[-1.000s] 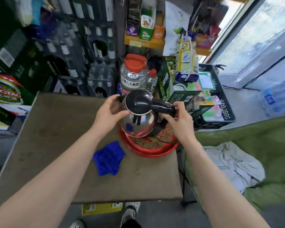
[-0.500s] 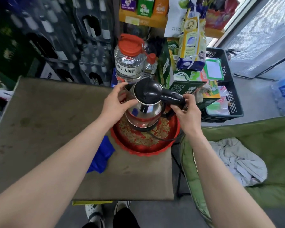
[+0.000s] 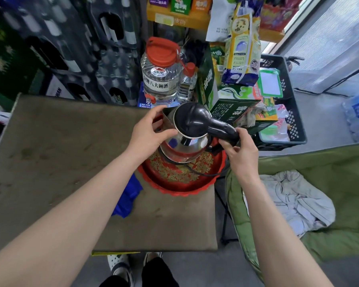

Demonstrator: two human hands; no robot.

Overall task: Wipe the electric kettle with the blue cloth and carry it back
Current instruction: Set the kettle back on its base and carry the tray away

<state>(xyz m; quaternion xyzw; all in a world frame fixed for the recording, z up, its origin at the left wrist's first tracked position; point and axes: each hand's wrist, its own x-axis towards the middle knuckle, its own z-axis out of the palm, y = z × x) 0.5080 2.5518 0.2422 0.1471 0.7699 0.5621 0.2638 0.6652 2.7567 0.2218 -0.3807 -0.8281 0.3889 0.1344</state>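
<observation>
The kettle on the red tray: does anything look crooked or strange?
The kettle leans toward the left hand while the right hand grips its handle. Its cord trails across the red tray. No spill shows.

Two bare forearms reach forward from the bottom corners, with no sleeves, watch, bracelet or rings visible on either. The left hand point(image 3: 148, 132) and the right hand point(image 3: 241, 150) are ungloved, with short, plain fingernails. At the bottom centre, below the arms, the person's legs show in dark, probably black trousers point(image 3: 153, 274). The feet wear light-coloured perforated clog-style shoes point(image 3: 119, 266), whitish with small round holes across the top.
</observation>
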